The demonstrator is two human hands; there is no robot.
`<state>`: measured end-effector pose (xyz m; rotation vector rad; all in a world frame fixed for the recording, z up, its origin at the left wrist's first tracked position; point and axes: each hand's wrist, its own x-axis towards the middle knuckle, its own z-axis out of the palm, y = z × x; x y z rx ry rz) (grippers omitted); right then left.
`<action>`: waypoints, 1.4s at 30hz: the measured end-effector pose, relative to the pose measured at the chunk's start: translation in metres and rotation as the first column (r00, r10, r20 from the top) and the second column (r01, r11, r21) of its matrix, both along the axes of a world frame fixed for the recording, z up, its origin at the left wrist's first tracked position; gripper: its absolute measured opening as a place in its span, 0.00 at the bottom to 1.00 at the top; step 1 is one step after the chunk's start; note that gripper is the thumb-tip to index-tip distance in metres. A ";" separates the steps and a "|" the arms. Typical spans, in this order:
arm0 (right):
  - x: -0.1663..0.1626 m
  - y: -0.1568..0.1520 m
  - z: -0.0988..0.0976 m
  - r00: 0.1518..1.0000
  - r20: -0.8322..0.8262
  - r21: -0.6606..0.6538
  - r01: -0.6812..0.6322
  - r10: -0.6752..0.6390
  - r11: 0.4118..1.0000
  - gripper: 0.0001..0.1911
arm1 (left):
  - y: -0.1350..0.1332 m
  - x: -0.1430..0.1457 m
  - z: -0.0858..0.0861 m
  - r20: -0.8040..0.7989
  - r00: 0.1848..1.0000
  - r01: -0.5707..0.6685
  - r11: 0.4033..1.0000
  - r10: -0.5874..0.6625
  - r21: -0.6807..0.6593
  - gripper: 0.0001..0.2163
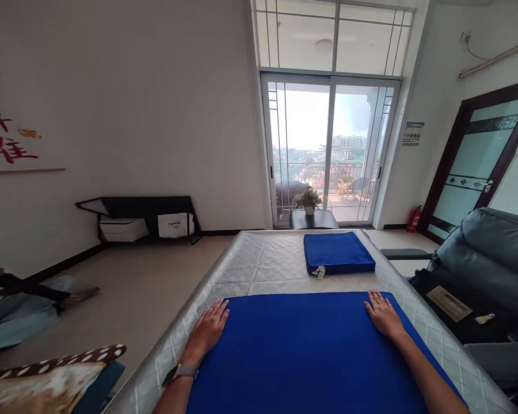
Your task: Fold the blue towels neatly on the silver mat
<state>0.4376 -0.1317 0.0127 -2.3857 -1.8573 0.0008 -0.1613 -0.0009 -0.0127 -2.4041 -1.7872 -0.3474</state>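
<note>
A flat blue fabric panel (302,351) lies spread on the quilted silver-grey mattress (263,264), its near end running out of the picture. My left hand (209,325), with a watch band (185,371) at the wrist, rests flat at the panel's far left corner. On the far right corner lies my right hand (384,315), palm down with fingers stretched out. Beyond the panel sits a blue folded fabric piece (339,250), with white tags (319,271) hanging at its front left. Neither hand grips anything.
A chair (314,218) with a potted plant (309,201) stands past the mattress. Right is a dark armchair (487,253); left, a patterned cushion (47,385) and a seated person (21,305). A black bench-like frame (151,207) with white boxes is by the wall.
</note>
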 end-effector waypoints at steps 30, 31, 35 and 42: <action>0.048 -0.008 -0.010 0.994 0.002 0.016 0.110 -0.110 0.994 0.33 | -0.001 0.007 0.010 0.144 0.988 -0.046 0.994 0.061 -0.104 0.27; 0.048 -0.009 -0.009 0.994 -0.001 0.020 0.111 -0.111 0.994 0.33 | -0.001 0.007 0.010 0.149 0.987 -0.050 0.993 0.066 -0.109 0.28; 0.047 -0.009 -0.008 0.993 -0.015 0.018 0.120 -0.119 0.993 0.34 | 0.000 0.006 0.008 0.167 0.983 -0.061 0.990 0.082 -0.125 0.28; 0.048 -0.009 -0.010 0.994 0.022 0.019 0.108 -0.108 0.994 0.34 | -0.001 0.005 0.008 0.165 0.983 -0.056 0.990 0.076 -0.127 0.29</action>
